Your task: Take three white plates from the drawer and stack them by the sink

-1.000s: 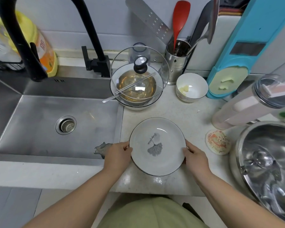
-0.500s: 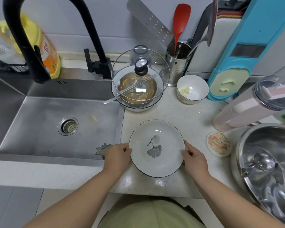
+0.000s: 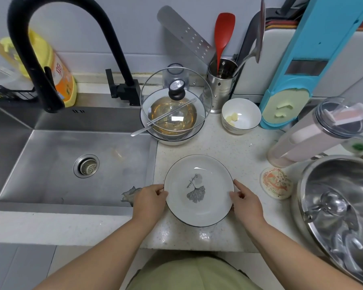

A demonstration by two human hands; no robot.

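Note:
A white plate point(image 3: 198, 189) with a thin dark rim and a grey leaf print lies on the speckled countertop point(image 3: 228, 151), just right of the steel sink point(image 3: 71, 164). My left hand point(image 3: 149, 200) grips its left edge and my right hand point(image 3: 246, 203) grips its right edge. I cannot tell whether more plates lie under this one. The drawer is out of view.
Behind the plate stands a bowl of oil with a glass lid point(image 3: 174, 109) and a spoon, then a small white bowl point(image 3: 241, 116) and a utensil holder point(image 3: 220, 84). A large steel pot point(image 3: 340, 208) and a coaster point(image 3: 276, 185) sit right. A black faucet point(image 3: 50, 59) arches over the sink.
The plate and both hands have shifted slightly away from me on the countertop; the grip is unchanged.

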